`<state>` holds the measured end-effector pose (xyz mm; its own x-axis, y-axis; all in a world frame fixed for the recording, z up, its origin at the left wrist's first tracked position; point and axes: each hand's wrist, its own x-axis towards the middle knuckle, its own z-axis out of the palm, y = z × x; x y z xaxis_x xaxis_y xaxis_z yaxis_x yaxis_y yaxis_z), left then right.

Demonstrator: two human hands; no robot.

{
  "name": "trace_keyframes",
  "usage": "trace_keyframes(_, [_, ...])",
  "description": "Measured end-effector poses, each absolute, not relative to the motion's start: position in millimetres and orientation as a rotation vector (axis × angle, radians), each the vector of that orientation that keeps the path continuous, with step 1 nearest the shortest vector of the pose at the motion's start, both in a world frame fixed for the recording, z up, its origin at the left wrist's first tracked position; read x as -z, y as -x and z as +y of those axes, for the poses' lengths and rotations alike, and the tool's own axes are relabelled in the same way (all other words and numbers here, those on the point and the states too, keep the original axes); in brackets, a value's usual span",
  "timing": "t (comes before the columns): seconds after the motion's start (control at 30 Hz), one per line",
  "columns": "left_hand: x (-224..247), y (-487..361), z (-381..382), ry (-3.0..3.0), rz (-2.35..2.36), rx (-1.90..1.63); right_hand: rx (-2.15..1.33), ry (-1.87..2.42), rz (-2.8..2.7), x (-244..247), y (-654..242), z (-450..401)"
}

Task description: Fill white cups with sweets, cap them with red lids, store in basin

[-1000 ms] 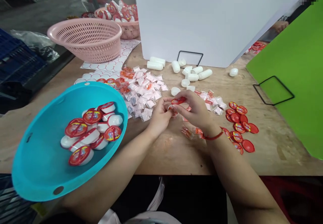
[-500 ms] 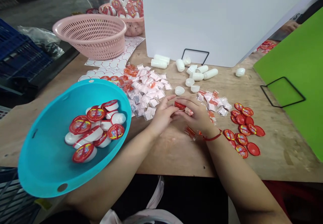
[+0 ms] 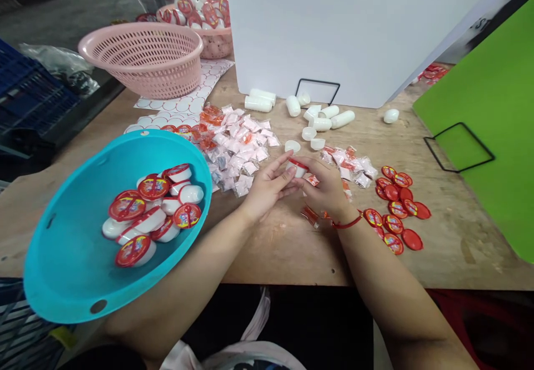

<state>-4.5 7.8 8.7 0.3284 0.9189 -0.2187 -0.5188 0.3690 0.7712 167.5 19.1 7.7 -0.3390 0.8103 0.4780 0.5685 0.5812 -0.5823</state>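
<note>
Cup (image 3: 297,171), red-lidded, between left hand (image 3: 268,190) and right hand (image 3: 326,188) above table (image 3: 279,253); both closed on it. Judged light, stiff, rather slick; best held by its white sides.

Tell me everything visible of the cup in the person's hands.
The white cup looks like plastic, with a red lid uppermost, slightly tilted. Held above the wooden table between the left hand and right hand, it is touched by both and partly covered. Its contents are hidden; whether the lid is fully seated is unclear.
</note>
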Motion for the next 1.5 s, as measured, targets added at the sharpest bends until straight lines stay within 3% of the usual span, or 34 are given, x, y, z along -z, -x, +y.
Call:
trace_keyframes(0.8, [-15.1, 12.1, 13.6, -0.436, 0.587, -0.994, -0.824, 0.982, -1.79, -4.1, -158.1, 9.0])
trace_keyframes(1.23, [-18.1, 6.2, 2.8, -0.558, 0.75, -1.153, -0.699, 0.945, -1.794, -5.2, -147.5, 6.0])
trace_keyframes(1.5, [-16.0, 1.8, 3.6, -0.705, 0.633, -1.133, -1.028, 0.902, -1.269, -4.2, -142.7, 13.1])
